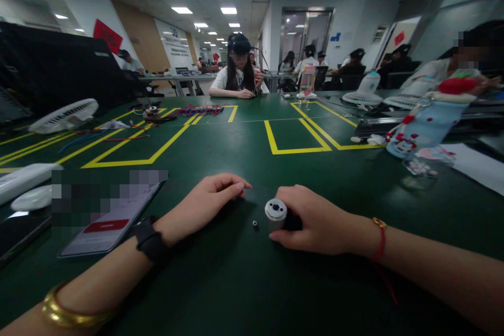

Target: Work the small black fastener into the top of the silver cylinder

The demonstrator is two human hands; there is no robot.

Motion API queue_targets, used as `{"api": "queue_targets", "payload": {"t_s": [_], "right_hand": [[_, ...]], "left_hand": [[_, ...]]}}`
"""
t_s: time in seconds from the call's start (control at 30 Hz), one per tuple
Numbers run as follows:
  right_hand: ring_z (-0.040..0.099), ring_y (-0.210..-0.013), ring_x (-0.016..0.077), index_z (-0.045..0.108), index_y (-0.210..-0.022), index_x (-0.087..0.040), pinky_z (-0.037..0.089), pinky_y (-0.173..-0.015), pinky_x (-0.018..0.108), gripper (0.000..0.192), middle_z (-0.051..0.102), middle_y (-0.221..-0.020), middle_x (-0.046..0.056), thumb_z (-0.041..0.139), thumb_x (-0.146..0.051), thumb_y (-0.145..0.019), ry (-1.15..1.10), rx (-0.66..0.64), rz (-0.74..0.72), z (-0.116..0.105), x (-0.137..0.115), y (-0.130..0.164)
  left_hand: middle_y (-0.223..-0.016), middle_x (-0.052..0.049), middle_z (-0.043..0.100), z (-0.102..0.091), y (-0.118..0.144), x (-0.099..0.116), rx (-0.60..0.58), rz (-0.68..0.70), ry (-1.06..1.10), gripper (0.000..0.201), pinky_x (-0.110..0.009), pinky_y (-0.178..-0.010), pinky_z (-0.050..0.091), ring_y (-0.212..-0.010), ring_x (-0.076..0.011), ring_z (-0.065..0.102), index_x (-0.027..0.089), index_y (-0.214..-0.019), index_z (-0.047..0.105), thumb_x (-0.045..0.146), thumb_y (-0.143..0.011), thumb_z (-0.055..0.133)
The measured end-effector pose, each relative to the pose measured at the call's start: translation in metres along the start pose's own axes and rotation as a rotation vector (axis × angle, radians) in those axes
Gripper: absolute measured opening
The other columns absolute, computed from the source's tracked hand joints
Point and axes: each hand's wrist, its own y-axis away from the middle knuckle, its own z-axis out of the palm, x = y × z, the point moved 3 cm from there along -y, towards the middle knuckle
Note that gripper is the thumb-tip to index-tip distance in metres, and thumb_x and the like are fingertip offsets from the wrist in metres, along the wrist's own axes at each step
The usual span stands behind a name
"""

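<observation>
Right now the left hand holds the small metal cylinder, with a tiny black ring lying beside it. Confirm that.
Wrong hand. The head view shows the right hand holding the small metal cylinder; the tiny black ring does lie beside it. The left hand rests empty on the table.

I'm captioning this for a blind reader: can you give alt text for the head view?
A right hand grips a small silver motor on a green table; the left hand rests beside it, with a tiny black ring between them. A phone lies to the left.
</observation>
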Motion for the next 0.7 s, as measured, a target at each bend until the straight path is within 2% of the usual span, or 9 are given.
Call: {"api": "queue_targets", "payload": {"t_s": [0.33, 0.57, 0.7], "right_hand": [[0.046, -0.072, 0.0164, 0.054, -0.087, -0.018, 0.034, -0.066, 0.030, 0.026, 0.058, -0.084, 0.002, 0.068, -0.037, -0.078, -0.007, -0.002, -0.004, -0.001, 0.000, -0.001], [0.046, -0.072, 0.0164, 0.054, -0.086, -0.018, 0.034, -0.065, 0.030, 0.026, 0.058, -0.083, 0.002, 0.068, -0.037, -0.078, -0.010, -0.005, 0.001, -0.001, -0.001, -0.001], [0.046, -0.072, 0.0162, 0.053, -0.086, -0.018, 0.033, -0.065, 0.030, 0.025, 0.058, -0.084, 0.002, 0.068, -0.036, -0.077, -0.013, 0.010, -0.002, -0.001, -0.001, 0.000]], "left_hand": [[-0.099, -0.002, 0.068, 0.003, 0.003, 0.007, -0.064, -0.041, -0.011, 0.025, -0.030, -0.075, 0.044, -0.087, -0.0194, 0.060, 0.021, -0.104, 0.066, 0.038, -0.088, 0.056], [-0.103, -0.003, 0.069, 0.003, 0.004, 0.009, -0.105, 0.022, -0.057, 0.024, -0.034, -0.084, 0.045, -0.096, -0.0220, 0.062, 0.021, -0.102, 0.067, 0.037, -0.089, 0.054], [-0.100, -0.003, 0.069, 0.003, 0.006, 0.011, -0.128, 0.013, -0.065, 0.024, -0.032, -0.078, 0.046, -0.091, -0.0209, 0.062, 0.021, -0.102, 0.067, 0.036, -0.088, 0.054]]}}
